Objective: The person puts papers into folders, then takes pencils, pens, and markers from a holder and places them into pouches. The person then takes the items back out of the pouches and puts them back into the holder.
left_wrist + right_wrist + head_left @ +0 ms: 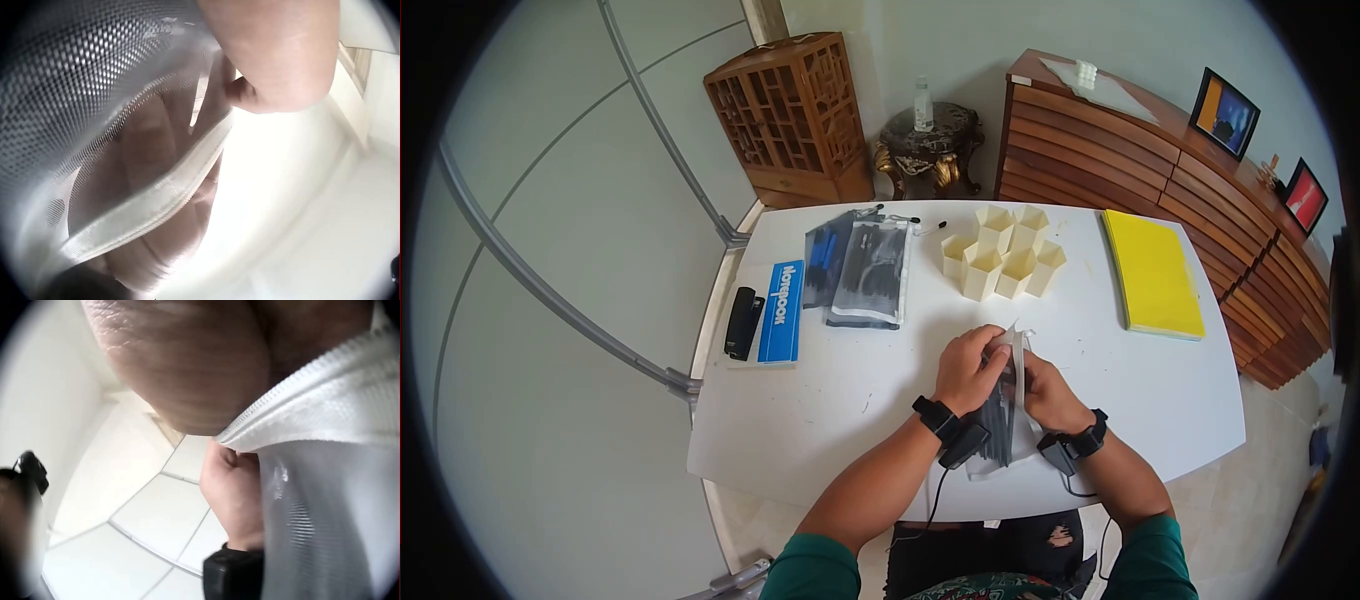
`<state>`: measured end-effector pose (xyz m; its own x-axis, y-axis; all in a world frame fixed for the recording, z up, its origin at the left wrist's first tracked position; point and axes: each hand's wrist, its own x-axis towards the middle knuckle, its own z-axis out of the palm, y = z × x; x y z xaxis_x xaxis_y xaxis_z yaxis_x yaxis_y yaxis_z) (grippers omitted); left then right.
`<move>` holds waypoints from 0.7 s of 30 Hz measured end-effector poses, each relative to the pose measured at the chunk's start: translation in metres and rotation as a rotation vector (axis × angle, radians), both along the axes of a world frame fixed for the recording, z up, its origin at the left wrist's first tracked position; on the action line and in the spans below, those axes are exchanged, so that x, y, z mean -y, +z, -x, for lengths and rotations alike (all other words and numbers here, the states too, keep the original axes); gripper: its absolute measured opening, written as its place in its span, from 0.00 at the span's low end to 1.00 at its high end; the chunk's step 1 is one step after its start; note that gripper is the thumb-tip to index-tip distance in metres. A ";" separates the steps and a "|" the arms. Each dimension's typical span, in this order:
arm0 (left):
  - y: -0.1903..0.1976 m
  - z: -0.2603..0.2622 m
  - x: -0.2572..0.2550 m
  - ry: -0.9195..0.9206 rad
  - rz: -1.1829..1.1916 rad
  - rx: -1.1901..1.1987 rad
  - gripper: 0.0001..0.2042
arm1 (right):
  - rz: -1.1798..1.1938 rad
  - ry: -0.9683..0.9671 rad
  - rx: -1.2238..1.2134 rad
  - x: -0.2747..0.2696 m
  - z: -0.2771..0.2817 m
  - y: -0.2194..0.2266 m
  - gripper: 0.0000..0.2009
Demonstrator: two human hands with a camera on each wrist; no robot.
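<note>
Near the table's front edge, a zippered mesh pouch [997, 430] with several dark, pen-like sticks stands between both hands. My left hand [970, 372] grips its upper left side, thumb lying over the mesh. The right hand [1055, 396] holds the opposite side, beside the white zipper band. Close up in the left wrist view, the woven mesh [69, 81] and pale zipper band [156, 200] cross in front of fingers. Zipper teeth run along the pouch's white edge [337, 394] in the right wrist view, under the fingers. Some fingertips are hidden behind the pouch.
Filled mesh pouches [870, 270] lie overlapping at the back left. Beside them are a blue notepad box [781, 312] and a black stapler [743, 323]. Cream hexagonal holders [1000, 258] stand at the back middle. A yellow pad [1152, 275] lies at the right.
</note>
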<state>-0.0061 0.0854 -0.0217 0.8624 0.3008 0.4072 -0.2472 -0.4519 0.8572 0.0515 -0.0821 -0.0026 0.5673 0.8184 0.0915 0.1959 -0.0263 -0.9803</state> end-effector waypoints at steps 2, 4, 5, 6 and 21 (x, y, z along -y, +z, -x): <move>-0.002 -0.001 -0.001 -0.019 0.027 -0.001 0.12 | 0.069 -0.055 0.395 0.000 0.000 0.004 0.23; -0.006 -0.002 -0.001 -0.041 0.054 -0.005 0.11 | 0.105 -0.083 0.520 0.003 0.001 0.019 0.23; -0.008 -0.003 -0.001 -0.043 0.135 -0.037 0.11 | 0.139 -0.109 0.649 0.004 0.001 0.023 0.24; -0.009 -0.004 -0.001 -0.046 0.216 -0.069 0.11 | 0.141 -0.108 0.651 0.004 0.000 0.022 0.24; -0.019 -0.008 -0.002 -0.128 0.484 0.007 0.08 | -0.026 0.012 0.574 0.008 0.000 0.027 0.26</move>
<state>0.0016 0.0875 -0.0405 0.9024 0.3486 0.2531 -0.2811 0.0315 0.9591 0.0513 -0.0898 0.0244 0.4115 0.8177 0.4025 0.6974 0.0018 -0.7167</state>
